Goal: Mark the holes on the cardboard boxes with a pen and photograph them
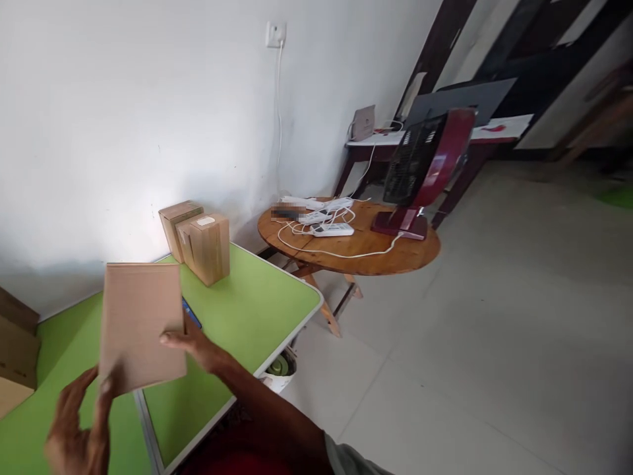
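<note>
Matt cardboard sheet, glossy green table

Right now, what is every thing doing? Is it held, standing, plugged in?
Flat cardboard piece: held up over the green table by both hands.
Left hand: gripping its lower corner.
Right hand: pinching its right edge.
Two small cardboard boxes: closed, upright, side by side.
Red fan: standing on the round wooden table.
White cord: plugged into the wall socket.

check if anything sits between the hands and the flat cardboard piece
Nothing visible does. Both hands already touch the cardboard: the left hand at its lower left corner, the right hand at its right edge. The two boxes stand apart, farther back on the green table.
</note>
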Available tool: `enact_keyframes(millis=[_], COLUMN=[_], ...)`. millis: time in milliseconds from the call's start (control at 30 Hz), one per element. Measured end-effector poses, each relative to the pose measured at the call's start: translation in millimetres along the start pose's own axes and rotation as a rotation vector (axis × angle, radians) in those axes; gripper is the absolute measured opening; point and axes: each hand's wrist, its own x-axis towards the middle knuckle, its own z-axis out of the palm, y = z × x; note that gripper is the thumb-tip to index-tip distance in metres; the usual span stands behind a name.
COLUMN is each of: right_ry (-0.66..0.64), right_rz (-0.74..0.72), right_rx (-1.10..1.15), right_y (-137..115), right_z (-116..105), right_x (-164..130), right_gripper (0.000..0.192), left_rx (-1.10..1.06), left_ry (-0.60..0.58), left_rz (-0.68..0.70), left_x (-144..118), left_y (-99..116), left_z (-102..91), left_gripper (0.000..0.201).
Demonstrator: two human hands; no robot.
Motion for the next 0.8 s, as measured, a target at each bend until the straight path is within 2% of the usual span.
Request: enact_keyframes(millis=[100, 167, 200, 300, 400, 467, 567, 700, 800], right_ry=[0.21, 0.257, 0.273, 0.311, 0.339, 0.365, 0.406, 0.473, 0.58], right_rz=[-0.054, -0.102, -0.119, -0.093, 0.008, 0.027, -0.006, -0.038, -0.042], right_rx=[-0.231, -0.358, -0.406, -0.488, -0.55, -0.596, -0.633, -0.646, -0.686], right_y=[-40, -63, -74, -96, -102, -98, -85, -68, -59], right_z=[-56, -96, -114, -164, -201, -219, -234, -245, -255], right_x=[-16, -29, -36, -52, -57, -54, -44, -28, -14], right_gripper=[0.119, 0.116, 0.114, 0.108, 0.098, 0.092, 0.083, 0.074, 0.071], left_rx=[-0.192, -0.281, -0.298, -0.307, -0.266, -0.222, -0.154, -0.091, -0.079], left_ry=[-0.217, -0.386, -0.435, -0.529, -0.581, -0.607, -0.633, -0.65, -0.675], left_rz=[0.119, 0.236, 0.271, 0.328, 0.324, 0.305, 0.268, 0.229, 0.215], left_x=[15, 19, 19, 11, -1, -8, -11, 0, 11], left_y=[33, 52, 60, 78, 84, 82, 76, 73, 80], left_z=[67.8, 116.5, 140.4, 206.2, 257.8, 282.7, 306.9, 323.8, 333.7], left_gripper=[0.06, 0.054, 0.049, 0.03, 0.014, 0.014, 0.028, 0.04, 0.043])
